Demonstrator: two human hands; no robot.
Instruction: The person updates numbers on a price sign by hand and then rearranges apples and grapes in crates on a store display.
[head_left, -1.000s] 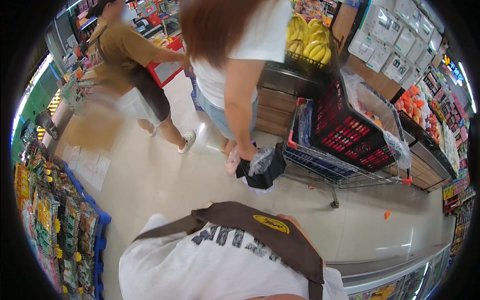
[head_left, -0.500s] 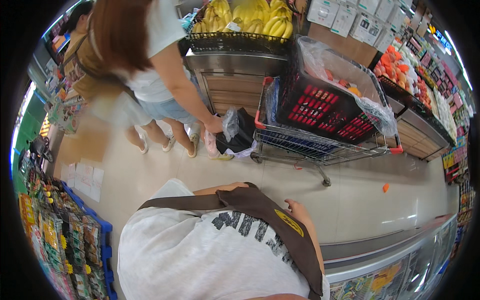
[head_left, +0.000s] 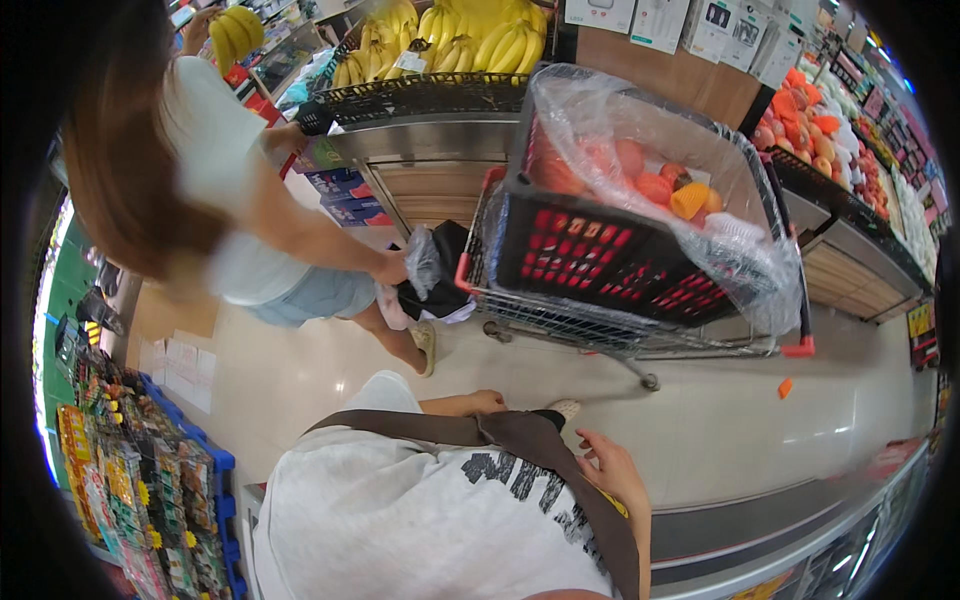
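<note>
One wire shopping cart (head_left: 640, 330) stood far ahead of the right hand (head_left: 612, 470), which rested loosely open and empty on the brown strap (head_left: 520, 436); left hand unseen.

White boxes (head_left: 640, 18) top centre; colourful packets (head_left: 120, 480) on rack lower left

Position: head-worn, above the person's own chest, high over the shop floor (head_left: 300, 385).
Facing: steeply down and forward, toward the shopping cart (head_left: 640, 270) and the banana shelf (head_left: 440, 95).
Nearness: the shirt and brown strap (head_left: 545, 450) lie closest, the right hand (head_left: 608, 470) just past them; the cart is farther off.
Lens: wide fisheye, edges bending at a dark rim.
Shared: single view.
</note>
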